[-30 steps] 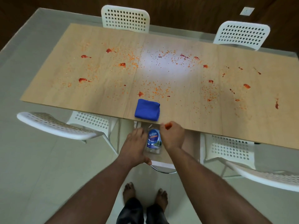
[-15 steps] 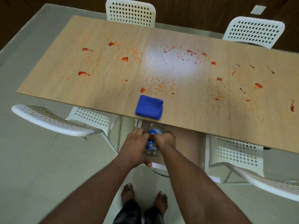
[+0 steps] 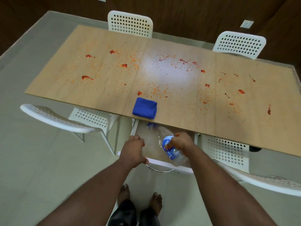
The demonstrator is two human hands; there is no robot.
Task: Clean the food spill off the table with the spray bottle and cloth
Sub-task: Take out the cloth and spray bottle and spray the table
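Red sauce smears and orange crumbs [image 3: 162,92] are scattered over the long wooden table [image 3: 179,116]. A folded blue cloth [image 3: 144,108] lies at the table's near edge. Below that edge a white drawer [image 3: 164,165] stands pulled out. My right hand [image 3: 181,141] grips a clear spray bottle [image 3: 173,154] with a blue label, tilted over the drawer, its blurred blue nozzle pointing toward the table. My left hand [image 3: 132,150] holds the drawer's front left corner, fingers curled over its edge.
White perforated chairs stand around the table: two at the far side [image 3: 130,23] [image 3: 239,44], one at my near left [image 3: 55,118] and one at my near right [image 3: 228,149]. My bare feet [image 3: 140,198] are on the tiled floor below the drawer.
Both hands were together on the bottle in the drawer. Now my right hand alone holds it, tilted, and my left hand has moved left to the drawer's corner.
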